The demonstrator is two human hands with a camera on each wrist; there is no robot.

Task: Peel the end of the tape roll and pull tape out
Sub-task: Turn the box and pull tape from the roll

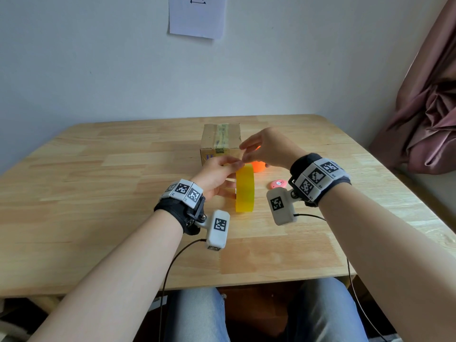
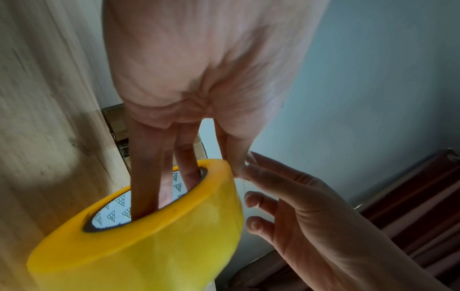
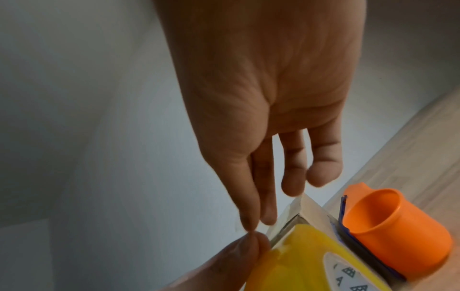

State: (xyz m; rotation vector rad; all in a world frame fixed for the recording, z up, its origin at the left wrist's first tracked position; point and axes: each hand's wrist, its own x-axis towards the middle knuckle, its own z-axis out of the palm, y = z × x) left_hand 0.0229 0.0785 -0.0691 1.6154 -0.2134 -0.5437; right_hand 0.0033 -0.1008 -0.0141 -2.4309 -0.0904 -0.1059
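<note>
Left hand (image 1: 217, 175) gripping yellow tape roll (image 1: 245, 188), fingers through core; right hand (image 1: 265, 149) pinching at the end (barely visible). Pull slowly, steadily.

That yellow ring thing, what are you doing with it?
It is a yellow tape roll, held up on edge over the wooden table. The left hand grips it, with fingers pushed through the middle hole. The right hand pinches at the top of the roll, picking at the tape's end. No long strip has come out yet. A cardboard box and an orange cup sit behind.
</note>
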